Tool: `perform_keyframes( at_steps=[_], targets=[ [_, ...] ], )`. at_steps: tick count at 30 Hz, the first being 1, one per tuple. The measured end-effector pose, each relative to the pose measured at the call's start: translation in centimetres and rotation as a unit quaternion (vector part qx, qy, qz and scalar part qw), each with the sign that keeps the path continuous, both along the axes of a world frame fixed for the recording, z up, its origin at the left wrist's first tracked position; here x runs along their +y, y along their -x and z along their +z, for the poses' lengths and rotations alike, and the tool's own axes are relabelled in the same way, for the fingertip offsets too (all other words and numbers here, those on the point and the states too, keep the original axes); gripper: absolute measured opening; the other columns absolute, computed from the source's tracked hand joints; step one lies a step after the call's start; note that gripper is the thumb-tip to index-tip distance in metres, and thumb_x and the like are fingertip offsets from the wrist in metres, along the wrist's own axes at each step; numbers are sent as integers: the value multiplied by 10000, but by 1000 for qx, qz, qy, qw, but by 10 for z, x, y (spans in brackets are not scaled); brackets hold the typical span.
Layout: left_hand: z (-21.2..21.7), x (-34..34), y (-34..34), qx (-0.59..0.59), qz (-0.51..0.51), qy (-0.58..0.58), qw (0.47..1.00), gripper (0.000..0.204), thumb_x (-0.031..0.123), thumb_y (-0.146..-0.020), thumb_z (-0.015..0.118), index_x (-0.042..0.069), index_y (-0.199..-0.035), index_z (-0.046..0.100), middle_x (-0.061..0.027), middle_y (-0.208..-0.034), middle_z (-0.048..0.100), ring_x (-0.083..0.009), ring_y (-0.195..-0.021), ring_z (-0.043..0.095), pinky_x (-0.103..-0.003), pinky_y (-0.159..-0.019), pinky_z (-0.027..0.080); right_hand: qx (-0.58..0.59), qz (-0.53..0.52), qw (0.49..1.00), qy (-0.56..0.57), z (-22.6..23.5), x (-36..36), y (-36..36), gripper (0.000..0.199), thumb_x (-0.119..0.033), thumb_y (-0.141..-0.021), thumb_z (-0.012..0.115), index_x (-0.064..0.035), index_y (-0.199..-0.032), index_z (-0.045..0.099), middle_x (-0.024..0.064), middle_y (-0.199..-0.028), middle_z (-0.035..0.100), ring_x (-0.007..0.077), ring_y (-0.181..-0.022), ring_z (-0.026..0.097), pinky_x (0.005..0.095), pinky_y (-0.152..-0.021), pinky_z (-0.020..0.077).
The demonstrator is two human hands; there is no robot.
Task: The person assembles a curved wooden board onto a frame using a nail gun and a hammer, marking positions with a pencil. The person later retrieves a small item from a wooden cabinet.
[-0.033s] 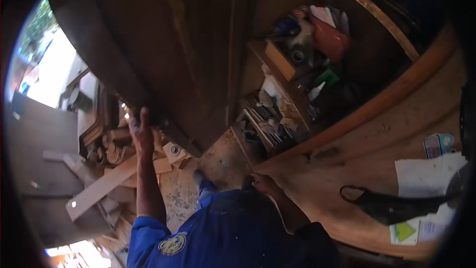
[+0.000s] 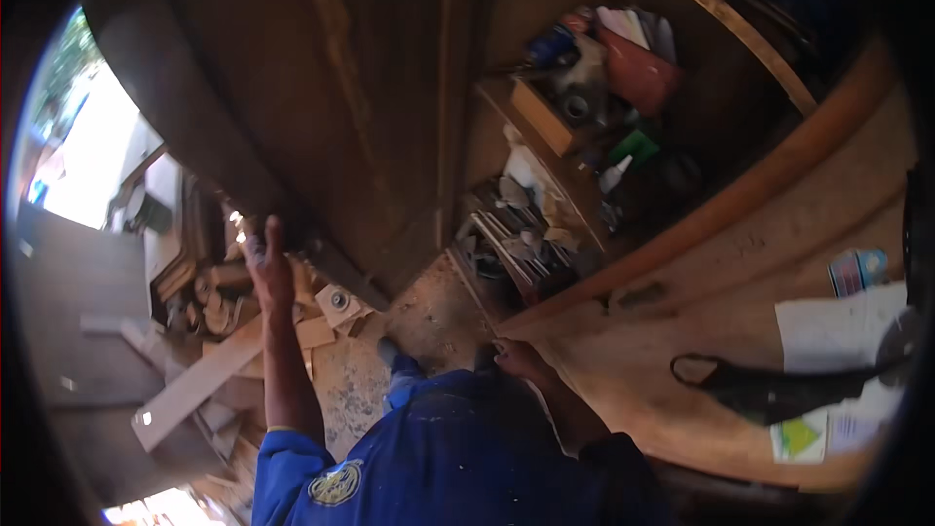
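Observation:
A tall dark wooden cabinet door (image 2: 282,68) swings out on the left. My left hand (image 2: 270,273) grips its outer edge, thumb raised along it and fingers partly hidden. On the right, a second, lighter brown door (image 2: 701,302) reaches toward me. My right hand (image 2: 521,358) is closed at its near corner, fingers curled there and partly hidden. Between the doors the cabinet is open. Its shelf (image 2: 555,175) carries a wooden box (image 2: 545,117), a red cloth or bag (image 2: 638,73) and a white-tipped bottle (image 2: 616,173). Beneath are several metal rods or tools (image 2: 502,244).
Wood offcuts and a long board (image 2: 200,385) lie heaped on the left, with a block bearing a round metal part (image 2: 339,300) beside them. Debris covers the floor (image 2: 429,317) by my feet. Papers (image 2: 828,326) and a black strap-like item (image 2: 769,393) are on the right-hand door.
The whole view has shifted slightly, so the cabinet sits a little further left in it. Both hands keep their places on the doors.

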State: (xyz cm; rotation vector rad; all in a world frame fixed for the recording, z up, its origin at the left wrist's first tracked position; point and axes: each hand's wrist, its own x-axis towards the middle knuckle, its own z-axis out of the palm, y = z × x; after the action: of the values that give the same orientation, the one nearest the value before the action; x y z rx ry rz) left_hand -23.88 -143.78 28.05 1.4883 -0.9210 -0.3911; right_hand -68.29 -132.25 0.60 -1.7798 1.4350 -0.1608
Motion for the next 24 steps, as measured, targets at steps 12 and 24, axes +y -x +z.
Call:
perform_keyframes(
  at_steps=[12, 24],
  targets=[
    [-1, -59, -85, 24, -118, -31, 992, 817, 501, -989, 619, -39, -1540, 351, -156, -1496, 496, -247, -1381, 446, -366, -1167, 302, 210, -304, 821, 435, 252, -111, -20, 352, -89, -898, 610, -22, -1243, 640, 238, -1181, 646, 423, -1069, 638, 470, -889, 534],
    [-10, -104, -128, 59, -96, -32, 993, 675, 414, -1018, 603, -42, -1484, 426, -137, -1409, 546, -215, -1314, 481, -350, -1149, 312, 369, -399, 801, 250, 264, -188, -1, 257, -169, -922, 508, -56, -1061, 692, 174, -1051, 722, 359, -970, 690, 460, -848, 552]
  ],
)
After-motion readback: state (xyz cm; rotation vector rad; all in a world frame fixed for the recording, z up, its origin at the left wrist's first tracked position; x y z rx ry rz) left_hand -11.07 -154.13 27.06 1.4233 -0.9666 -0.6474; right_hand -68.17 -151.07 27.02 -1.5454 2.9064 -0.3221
